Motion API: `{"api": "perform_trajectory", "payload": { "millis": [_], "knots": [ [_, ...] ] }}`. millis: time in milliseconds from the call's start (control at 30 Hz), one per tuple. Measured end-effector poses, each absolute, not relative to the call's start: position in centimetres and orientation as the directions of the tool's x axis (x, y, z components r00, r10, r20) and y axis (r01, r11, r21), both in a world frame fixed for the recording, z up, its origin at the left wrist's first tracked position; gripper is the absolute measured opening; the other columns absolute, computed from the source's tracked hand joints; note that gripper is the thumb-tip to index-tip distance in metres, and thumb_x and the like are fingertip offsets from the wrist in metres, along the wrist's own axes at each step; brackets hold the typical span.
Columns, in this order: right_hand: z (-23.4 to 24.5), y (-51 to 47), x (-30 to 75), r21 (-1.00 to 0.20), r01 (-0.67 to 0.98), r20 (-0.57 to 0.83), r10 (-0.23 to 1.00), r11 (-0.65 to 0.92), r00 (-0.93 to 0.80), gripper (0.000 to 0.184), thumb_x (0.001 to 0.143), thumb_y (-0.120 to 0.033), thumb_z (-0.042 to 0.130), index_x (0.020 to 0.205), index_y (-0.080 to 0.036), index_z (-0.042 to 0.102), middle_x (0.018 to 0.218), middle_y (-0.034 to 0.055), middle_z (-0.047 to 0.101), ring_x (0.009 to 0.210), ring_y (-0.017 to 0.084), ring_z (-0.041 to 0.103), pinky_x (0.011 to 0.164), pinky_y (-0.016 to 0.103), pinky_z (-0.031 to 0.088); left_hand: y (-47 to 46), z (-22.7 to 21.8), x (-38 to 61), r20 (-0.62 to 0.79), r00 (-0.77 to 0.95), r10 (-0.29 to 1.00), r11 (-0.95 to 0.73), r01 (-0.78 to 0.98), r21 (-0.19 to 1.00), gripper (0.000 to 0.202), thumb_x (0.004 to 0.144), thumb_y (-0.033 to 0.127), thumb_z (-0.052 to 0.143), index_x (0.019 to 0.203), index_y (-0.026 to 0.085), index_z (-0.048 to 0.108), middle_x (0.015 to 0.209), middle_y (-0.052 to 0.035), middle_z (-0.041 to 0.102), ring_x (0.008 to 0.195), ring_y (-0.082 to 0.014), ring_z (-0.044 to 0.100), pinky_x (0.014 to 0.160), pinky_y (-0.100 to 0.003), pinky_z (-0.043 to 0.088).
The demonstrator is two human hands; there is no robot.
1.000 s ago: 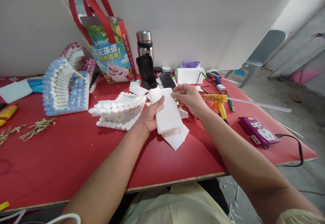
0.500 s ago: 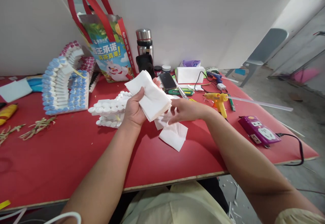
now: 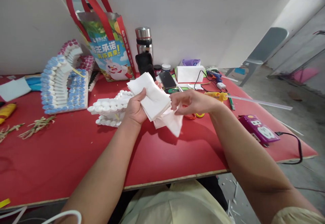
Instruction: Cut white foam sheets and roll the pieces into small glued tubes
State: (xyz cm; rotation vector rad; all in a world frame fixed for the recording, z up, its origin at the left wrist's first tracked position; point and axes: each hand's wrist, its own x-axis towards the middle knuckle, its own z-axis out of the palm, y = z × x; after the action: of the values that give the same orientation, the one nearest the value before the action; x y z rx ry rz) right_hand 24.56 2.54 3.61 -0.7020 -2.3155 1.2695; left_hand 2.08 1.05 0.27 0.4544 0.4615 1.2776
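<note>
My left hand (image 3: 135,110) is closed on a stack of white paper napkins (image 3: 152,97), its thumb lying across the top sheet. Close to the right side of the stack, my right hand (image 3: 191,102) has its fingers bent around a single loose napkin (image 3: 175,124), which droops below them. Part of another white sheet (image 3: 159,122) shows under the stack. Left of my left hand stands a white piece built of small rounded rolls (image 3: 108,108), partly hidden by that hand.
Blue-and-white stacked work (image 3: 54,88), a shopping bag (image 3: 111,54) and a steel flask (image 3: 144,39) stand toward the back. A phone (image 3: 167,80) lies beyond my hands. On the right are a yellow glue gun (image 3: 218,96) and a purple box (image 3: 259,129) with a cable.
My right hand has risen slightly and moved right, taking hold of the loose napkin and lifting it off the table. My left hand keeps the stack nearly where it was.
</note>
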Motion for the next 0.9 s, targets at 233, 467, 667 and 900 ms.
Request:
{"api": "perform_trajectory", "payload": {
  "millis": [233,467,667,900],
  "knots": [
    [2.5,3.7,26.3,-0.951,-0.238,0.306,0.704,0.196,-0.641,0.01,0.076,-0.023,0.08,0.084,-0.018,0.076,0.081,0.0028,0.073,0.072,0.015,0.067,0.063,0.026,0.052,1.1,-0.6,2.4,-0.133,0.349,0.928,0.341,-0.647,0.682,0.037,0.097,0.02,0.053,0.129,0.006,0.063,0.118,-0.0183,0.074,0.107,-0.0283,0.072,0.107,-0.047,0.05],
    [4.2,0.8,23.3,-0.944,0.173,0.069,0.681,0.281,-0.729,0.021,0.08,-0.033,0.075,0.091,-0.016,0.072,0.074,0.0007,0.065,0.062,0.012,0.057,0.053,0.022,0.042,0.1,-1.7,4.8,-0.288,0.55,0.784,0.556,-0.415,0.72,0.028,0.086,0.015,0.065,0.112,0.008,0.072,0.09,-0.016,0.078,0.084,-0.0297,0.076,0.085,-0.042,0.06],
    [3.0,1.5,22.1,-0.86,0.246,0.276,0.813,0.447,-0.512,0.012,0.08,-0.028,0.069,0.084,-0.016,0.067,0.083,0.0022,0.065,0.079,0.016,0.058,0.066,0.025,0.045,0.4,-2.4,5.4,-0.264,0.635,0.726,0.644,-0.493,0.585,0.038,0.099,0.039,0.053,0.116,0.009,0.07,0.095,-0.0159,0.078,0.093,-0.0306,0.075,0.09,-0.042,0.058],
    [1.4,2.6,21.6,-0.856,0.31,0.291,0.881,0.414,-0.374,0.013,0.079,-0.029,0.066,0.081,-0.016,0.065,0.074,0.0003,0.059,0.068,0.014,0.053,0.058,0.025,0.039,-0.2,-1.9,5.8,-0.194,0.605,0.772,0.586,-0.56,0.586,0.07,0.092,0.071,0.044,0.121,0.012,0.067,0.103,-0.0172,0.077,0.098,-0.0305,0.074,0.093,-0.044,0.056]
  ]
}}
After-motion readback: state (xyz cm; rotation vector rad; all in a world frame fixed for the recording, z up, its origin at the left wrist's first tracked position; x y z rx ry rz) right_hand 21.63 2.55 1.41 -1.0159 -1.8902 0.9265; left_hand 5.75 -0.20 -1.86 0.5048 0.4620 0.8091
